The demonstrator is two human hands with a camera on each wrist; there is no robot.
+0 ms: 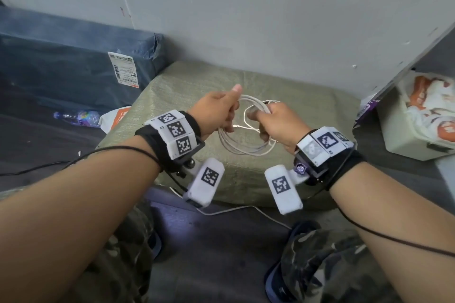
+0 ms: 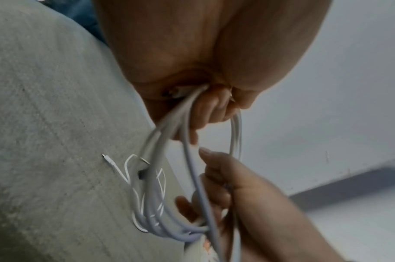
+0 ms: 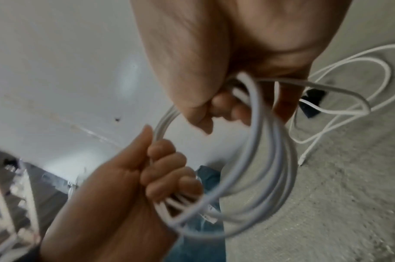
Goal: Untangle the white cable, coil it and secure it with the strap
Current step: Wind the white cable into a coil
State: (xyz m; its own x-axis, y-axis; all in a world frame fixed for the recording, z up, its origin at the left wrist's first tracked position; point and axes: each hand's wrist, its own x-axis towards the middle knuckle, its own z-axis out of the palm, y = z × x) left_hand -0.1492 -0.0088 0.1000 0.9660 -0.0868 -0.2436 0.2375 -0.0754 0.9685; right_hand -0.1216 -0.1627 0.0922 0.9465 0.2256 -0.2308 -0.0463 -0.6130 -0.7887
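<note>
The white cable [image 1: 246, 149] is gathered into several loops that hang between my two hands above a green woven sack [image 1: 197, 76]. My left hand [image 1: 219, 110] grips the coil [image 2: 187, 134] at its left side, fingers curled round the strands. My right hand [image 1: 273, 120] grips the opposite side of the coil [image 3: 282, 168]. A thinner white cable end with a plug [image 2: 107, 158] lies loose on the sack beneath. Beside it is a small black piece [image 3: 313, 101], possibly the strap; I cannot tell.
A blue wrapped parcel [image 1: 61, 64] with a label stands at the left, and a plastic bottle [image 1: 78, 118] lies in front of it. At the right is a white box [image 1: 403, 135] holding an orange-and-white bag. A grey wall is behind. Another white cord [image 1: 246, 209] crosses the floor.
</note>
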